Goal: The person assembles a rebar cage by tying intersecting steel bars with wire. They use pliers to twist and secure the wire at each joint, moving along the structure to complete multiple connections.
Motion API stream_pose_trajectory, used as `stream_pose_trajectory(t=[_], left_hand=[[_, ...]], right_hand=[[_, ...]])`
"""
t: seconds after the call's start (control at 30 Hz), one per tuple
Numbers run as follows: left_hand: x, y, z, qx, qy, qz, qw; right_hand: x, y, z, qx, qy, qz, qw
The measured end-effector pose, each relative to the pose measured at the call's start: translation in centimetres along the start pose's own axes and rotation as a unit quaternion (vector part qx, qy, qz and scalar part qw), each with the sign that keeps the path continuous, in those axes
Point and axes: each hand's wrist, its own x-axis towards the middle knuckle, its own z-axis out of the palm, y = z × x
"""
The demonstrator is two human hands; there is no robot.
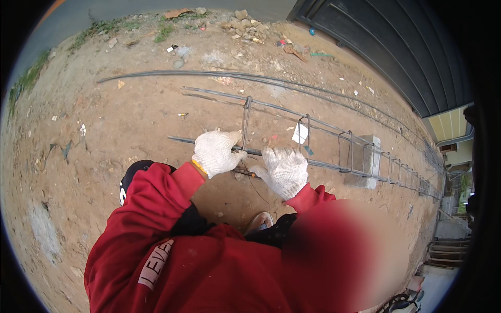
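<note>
A long rebar cage [334, 166] of parallel steel bars with square stirrups runs from in front of me off to the far right. My left hand [216, 152], in a white knit glove, is closed around the near bar beside the end stirrup [246, 122]. Just right of it, my right hand [284, 169], gloved alike, is curled over the same bar with the fingers bent in. Beneath the right thumb shows a dark rod-like piece with an orange spot [253, 175]; its kind is unclear. A thin wire [257, 190] dangles below the hands. The fingertips are partly hidden.
A concrete block [369, 161] props up the cage farther right. Loose long bars [229, 75] lie on the dirt beyond it. A white paper scrap [300, 133] lies under the cage. Rubble [242, 25] and a dark corrugated metal gate [386, 47] stand at the back.
</note>
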Motion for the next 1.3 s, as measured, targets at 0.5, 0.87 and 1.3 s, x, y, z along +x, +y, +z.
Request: stream_pose_trajectory(t=[0.5, 0.87, 1.3], left_hand=[[-0.4, -0.1, 0.8, 0.022, 0.056, 0.034, 0.998], [-0.2, 0.2, 0.0, 0.001, 0.012, 0.013, 1.0], [-0.1, 0.2, 0.3, -0.002, -0.003, -0.01, 1.0]], right_hand=[[5.8, 4.6, 3.1, 0.221, -0.161, -0.092, 0.957], [9.3, 7.4, 5.8, 0.383, -0.273, -0.124, 0.874], [5.8, 2.0, 2.0, 0.158, 0.079, -0.071, 0.982]])
